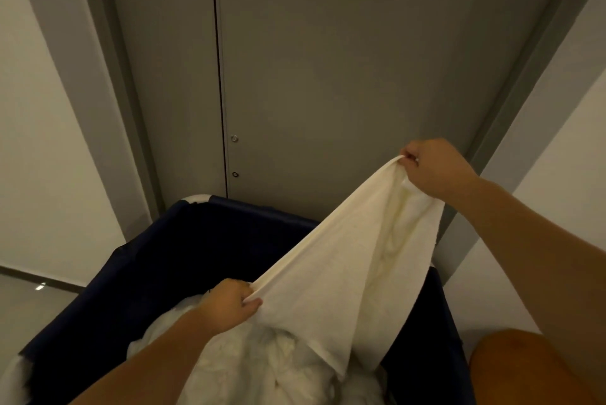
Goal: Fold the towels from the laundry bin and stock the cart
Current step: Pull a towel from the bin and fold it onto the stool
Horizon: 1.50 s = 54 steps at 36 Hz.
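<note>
- The person stood at the laundry bin [157,260], a deep one with dark blue cloth walls, and held one white towel [347,257] over it by a hem.
- The left hand [229,303] pinched this hem between the thumb and curled fingers, low down, just above the heap of white linen [262,368] inside the bin.
- The right hand [433,168] gripped the other end of the same hem with the fingers closed round a bunched part. It was high above the far right side of the bin, in front of the grey door [328,60] behind the bin.
- Between the two hands the hem was pulled tight in a slanted line. The rest of the towel hung down from it, and its lower part reached into the bin and met the heap. I could not tell whether it was caught there.
- In my judgement the step was to draw one towel out and find its edge for the first fold.
- To do this well, both hands should come to the same height, high enough that the lower part is free of the bin and drags no other linen.
- The bunched end in the right hand should then be opened to a true corner, and the towel should hang flat before any fold.
- The cart was not visible from the bin.
</note>
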Each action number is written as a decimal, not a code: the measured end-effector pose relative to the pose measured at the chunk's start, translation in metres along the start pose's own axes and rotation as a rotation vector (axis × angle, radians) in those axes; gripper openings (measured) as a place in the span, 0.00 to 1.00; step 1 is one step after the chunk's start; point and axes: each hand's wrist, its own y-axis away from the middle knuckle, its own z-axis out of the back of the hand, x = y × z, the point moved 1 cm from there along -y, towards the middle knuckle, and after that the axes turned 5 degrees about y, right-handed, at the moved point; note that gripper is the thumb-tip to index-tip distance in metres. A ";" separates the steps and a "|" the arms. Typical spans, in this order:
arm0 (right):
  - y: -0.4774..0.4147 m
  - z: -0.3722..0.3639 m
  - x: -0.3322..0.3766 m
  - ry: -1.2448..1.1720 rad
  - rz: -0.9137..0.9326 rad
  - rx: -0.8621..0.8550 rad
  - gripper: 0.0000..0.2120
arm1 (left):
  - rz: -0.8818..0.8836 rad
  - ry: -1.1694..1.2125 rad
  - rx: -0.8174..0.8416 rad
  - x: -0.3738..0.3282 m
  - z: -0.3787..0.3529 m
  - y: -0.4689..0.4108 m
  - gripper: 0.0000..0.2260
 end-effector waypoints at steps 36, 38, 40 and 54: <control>-0.003 -0.090 -0.038 -0.247 -0.294 0.364 0.18 | 0.216 0.387 -0.124 -0.036 0.039 -0.006 0.17; 0.003 -0.094 -0.031 -0.315 -0.295 0.379 0.17 | 0.203 0.485 -0.088 -0.059 0.038 -0.011 0.17; 0.012 -0.097 -0.024 -0.412 -0.288 0.381 0.15 | 0.212 0.571 -0.079 -0.080 0.039 -0.016 0.17; 0.088 -0.144 0.034 -0.842 -0.374 0.172 0.07 | 0.138 0.757 0.059 -0.158 0.004 -0.009 0.14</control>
